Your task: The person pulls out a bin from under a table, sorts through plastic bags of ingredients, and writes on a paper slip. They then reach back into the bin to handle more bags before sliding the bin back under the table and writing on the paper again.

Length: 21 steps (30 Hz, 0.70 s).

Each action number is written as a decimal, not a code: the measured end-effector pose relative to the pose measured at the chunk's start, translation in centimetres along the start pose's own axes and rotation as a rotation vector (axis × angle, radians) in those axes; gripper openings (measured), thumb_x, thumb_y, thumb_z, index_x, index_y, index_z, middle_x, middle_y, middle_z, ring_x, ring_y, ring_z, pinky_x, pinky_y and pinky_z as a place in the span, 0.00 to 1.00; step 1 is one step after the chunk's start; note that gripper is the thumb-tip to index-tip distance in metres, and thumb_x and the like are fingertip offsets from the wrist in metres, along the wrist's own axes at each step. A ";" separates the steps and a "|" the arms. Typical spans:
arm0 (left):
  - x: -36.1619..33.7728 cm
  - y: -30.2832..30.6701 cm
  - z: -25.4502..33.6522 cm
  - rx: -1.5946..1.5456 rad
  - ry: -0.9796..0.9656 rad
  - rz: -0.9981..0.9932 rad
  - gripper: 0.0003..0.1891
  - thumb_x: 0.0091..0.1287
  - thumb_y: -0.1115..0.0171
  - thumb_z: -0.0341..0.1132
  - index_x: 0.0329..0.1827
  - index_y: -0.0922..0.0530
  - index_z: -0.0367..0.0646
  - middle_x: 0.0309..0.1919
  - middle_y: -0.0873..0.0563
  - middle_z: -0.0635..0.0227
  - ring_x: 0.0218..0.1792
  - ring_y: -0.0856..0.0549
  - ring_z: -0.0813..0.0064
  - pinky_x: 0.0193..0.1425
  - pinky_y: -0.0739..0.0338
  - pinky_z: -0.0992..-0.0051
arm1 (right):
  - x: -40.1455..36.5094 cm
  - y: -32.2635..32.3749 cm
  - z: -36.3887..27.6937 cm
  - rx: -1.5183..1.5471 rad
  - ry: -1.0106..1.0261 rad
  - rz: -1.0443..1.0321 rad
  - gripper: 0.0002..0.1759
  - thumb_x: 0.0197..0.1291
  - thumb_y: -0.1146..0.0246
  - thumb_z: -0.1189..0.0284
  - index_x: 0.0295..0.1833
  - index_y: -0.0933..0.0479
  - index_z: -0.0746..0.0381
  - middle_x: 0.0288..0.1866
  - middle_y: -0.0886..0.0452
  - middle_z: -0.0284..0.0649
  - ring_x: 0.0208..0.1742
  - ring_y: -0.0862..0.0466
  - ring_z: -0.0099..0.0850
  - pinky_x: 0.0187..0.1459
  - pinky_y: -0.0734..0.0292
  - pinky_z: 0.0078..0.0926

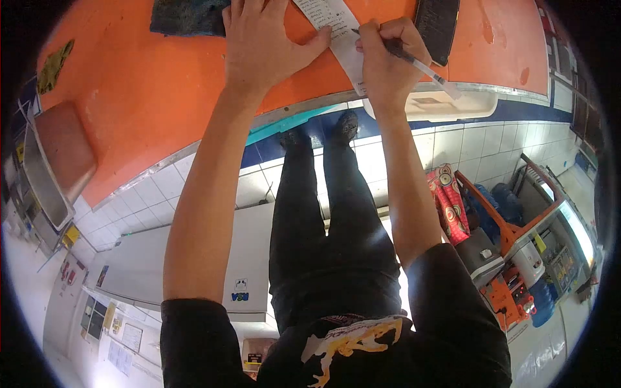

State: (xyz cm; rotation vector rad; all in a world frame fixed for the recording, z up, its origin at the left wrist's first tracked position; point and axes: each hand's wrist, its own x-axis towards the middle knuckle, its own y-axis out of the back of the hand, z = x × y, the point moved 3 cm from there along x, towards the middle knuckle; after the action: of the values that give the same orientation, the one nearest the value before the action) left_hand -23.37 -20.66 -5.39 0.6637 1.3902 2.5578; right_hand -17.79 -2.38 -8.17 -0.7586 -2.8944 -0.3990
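A long narrow strip of paper [349,57] with handwritten lines lies on the orange tabletop [149,97]. My right hand [391,61] is closed around a pen [420,66] with a clear barrel, its dark tip at the paper's writing. My left hand [262,48] rests flat with fingers stretched forward, the thumb reaching onto the paper's left edge. The left fingertips run out of the top of the view. Beside my right hand lies a dark, flat, phone-like object [437,29].
A dark folded cloth [187,17] lies left of my left hand, and a greenish rag [55,66] farther left. A metal tray [46,169] stands at the table's left end. Below the table edge are a cream plastic container [446,107] and a teal object [291,123].
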 end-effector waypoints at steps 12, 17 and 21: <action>0.0 0.1 0.1 0.008 0.011 -0.019 0.37 0.54 0.18 0.46 0.67 0.20 0.43 0.64 0.24 0.57 0.68 0.27 0.52 0.72 0.34 0.50 | 0.1 0.2 0.1 -0.006 0.009 -0.015 0.13 0.64 0.28 0.83 0.31 0.26 0.62 0.24 0.14 0.37 0.26 0.13 0.21 0.32 0.21 0.19; 0.0 0.1 0.1 -0.003 0.023 -0.021 0.37 0.54 0.18 0.46 0.67 0.20 0.43 0.64 0.24 0.57 0.68 0.27 0.52 0.73 0.34 0.51 | 0.2 0.2 0.6 0.005 0.001 -0.004 0.13 0.63 0.28 0.82 0.31 0.26 0.62 0.24 0.15 0.37 0.26 0.13 0.20 0.32 0.21 0.19; 0.0 0.1 0.1 0.000 0.010 -0.011 0.37 0.54 0.18 0.46 0.67 0.20 0.43 0.64 0.24 0.58 0.68 0.27 0.52 0.73 0.34 0.51 | 0.2 0.1 0.5 0.032 -0.011 0.007 0.14 0.63 0.28 0.83 0.31 0.27 0.62 0.23 0.15 0.37 0.26 0.14 0.20 0.32 0.22 0.18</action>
State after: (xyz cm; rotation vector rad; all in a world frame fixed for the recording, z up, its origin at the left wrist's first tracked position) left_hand -23.32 -20.67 -5.26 0.6423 1.3931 2.5564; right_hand -17.90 -2.10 -8.57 -0.7684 -2.9002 -0.3487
